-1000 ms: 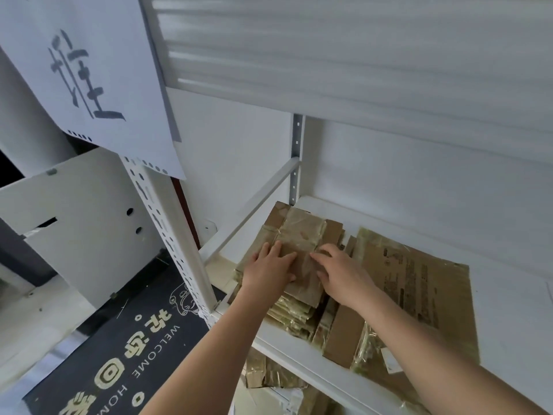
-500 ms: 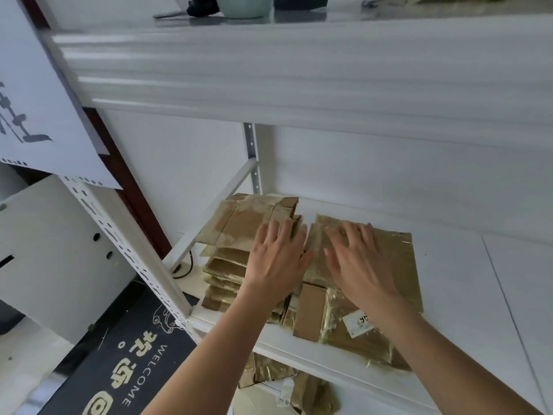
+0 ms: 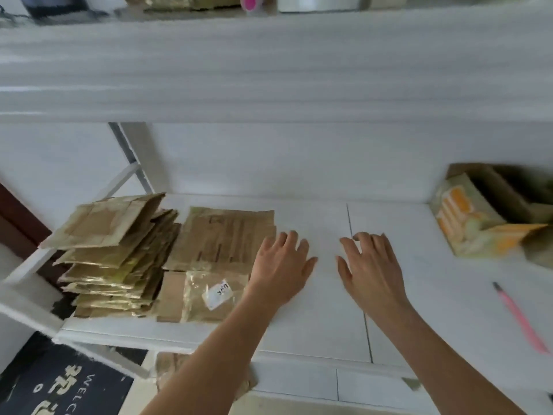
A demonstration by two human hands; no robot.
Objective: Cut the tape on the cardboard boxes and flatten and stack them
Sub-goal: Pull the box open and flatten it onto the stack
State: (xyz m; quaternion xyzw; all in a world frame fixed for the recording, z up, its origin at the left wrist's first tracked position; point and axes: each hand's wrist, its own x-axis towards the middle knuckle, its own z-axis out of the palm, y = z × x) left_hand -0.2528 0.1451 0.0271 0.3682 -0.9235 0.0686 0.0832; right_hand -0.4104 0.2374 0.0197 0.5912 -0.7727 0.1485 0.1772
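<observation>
Box (image 3: 493,214) at my right: blurred, cut by the frame edge | pink cutter (image 3: 520,319): smeared, blade unreadable | label (image 3: 217,293) writing too small to read | mat (image 3: 59,384) cut off at the corner | top-shelf items (image 3: 251,3) cropped | left forearm hides the near corner of the flat cardboard (image 3: 221,238)

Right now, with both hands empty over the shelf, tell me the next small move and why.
Probably reach the right hand rightward for the open cardboard box. The flattened cardboard stack already sits at the left, both the left hand and right are open and hold nothing, and that box looks unflattened.
</observation>
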